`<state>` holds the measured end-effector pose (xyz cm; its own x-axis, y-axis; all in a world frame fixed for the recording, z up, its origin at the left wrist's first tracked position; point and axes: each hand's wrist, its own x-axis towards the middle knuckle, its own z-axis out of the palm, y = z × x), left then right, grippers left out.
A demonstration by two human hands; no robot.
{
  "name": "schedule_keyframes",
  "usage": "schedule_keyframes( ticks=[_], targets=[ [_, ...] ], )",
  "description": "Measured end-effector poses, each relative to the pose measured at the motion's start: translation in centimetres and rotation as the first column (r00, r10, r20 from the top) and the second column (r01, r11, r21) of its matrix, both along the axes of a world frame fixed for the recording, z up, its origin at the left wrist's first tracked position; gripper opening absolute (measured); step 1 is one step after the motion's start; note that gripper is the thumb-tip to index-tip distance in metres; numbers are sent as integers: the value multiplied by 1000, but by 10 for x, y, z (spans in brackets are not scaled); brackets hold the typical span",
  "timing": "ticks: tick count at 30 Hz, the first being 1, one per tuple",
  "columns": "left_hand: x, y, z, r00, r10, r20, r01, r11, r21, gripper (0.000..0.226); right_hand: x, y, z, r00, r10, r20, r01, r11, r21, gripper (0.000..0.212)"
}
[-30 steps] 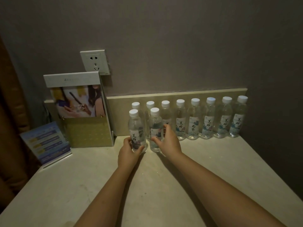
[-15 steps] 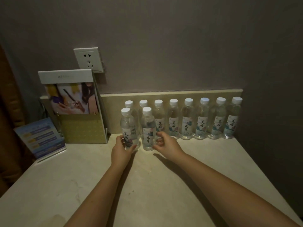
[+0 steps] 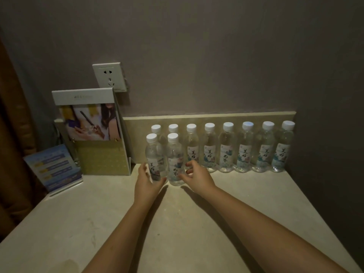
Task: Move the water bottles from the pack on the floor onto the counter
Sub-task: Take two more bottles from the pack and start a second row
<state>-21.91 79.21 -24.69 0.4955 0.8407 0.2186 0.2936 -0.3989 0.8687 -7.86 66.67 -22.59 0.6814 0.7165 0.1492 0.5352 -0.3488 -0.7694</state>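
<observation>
Several clear water bottles (image 3: 226,148) with white caps stand in a row along the beige counter's (image 3: 246,203) back edge. Two more stand in front of the row's left end: the left front bottle (image 3: 154,154) and the right front bottle (image 3: 174,156). My left hand (image 3: 146,184) loosely cups the base of the left front bottle, fingers relaxed at its left side and thumb in front. My right hand (image 3: 197,177) sits just right of the right front bottle, fingers spread and slightly off it. The pack on the floor is out of view.
A brochure stand (image 3: 94,134) stands at the back left under a wall socket (image 3: 109,76). A blue leaflet holder (image 3: 53,166) sits near the left edge. The wall closes off the right side. Bare counter surface lies in front of the bottles.
Both hands gripped the two front bottles a second ago. Their fingers have since loosened and the hands have drawn back slightly, while the bottles stay standing.
</observation>
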Motion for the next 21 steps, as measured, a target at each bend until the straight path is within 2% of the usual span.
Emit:
schedule_keyframes(
  ticks=[2, 6, 9, 13, 17, 21],
  targets=[
    [2, -10, 1, 995, 56, 77, -57, 998, 15, 97, 12, -14, 3, 1000, -16, 7, 15, 1000, 11, 42],
    [16, -39, 6, 976, 95, 196, -120, 985, 121, 87, 51, -65, 11, 989, -149, 21, 148, 987, 62, 18],
    [29, -62, 13, 957, 205, 205, -238, 959, 153, 98, 82, -104, 21, 971, -238, 3, 235, 961, 146, 12],
    [46, -92, 19, 939, 271, 213, -326, 899, 293, 100, 118, -146, 30, 940, -340, 27, 327, 922, 209, 11],
    [75, -129, 29, 974, 131, 186, -207, 846, 491, 88, 147, -177, 32, 914, -405, 27, 387, 890, 243, 16],
    [104, -162, 38, 987, 7, 161, -94, 838, 538, 72, 157, -189, 31, 929, -368, 45, 347, 905, 245, 18]
  ],
)
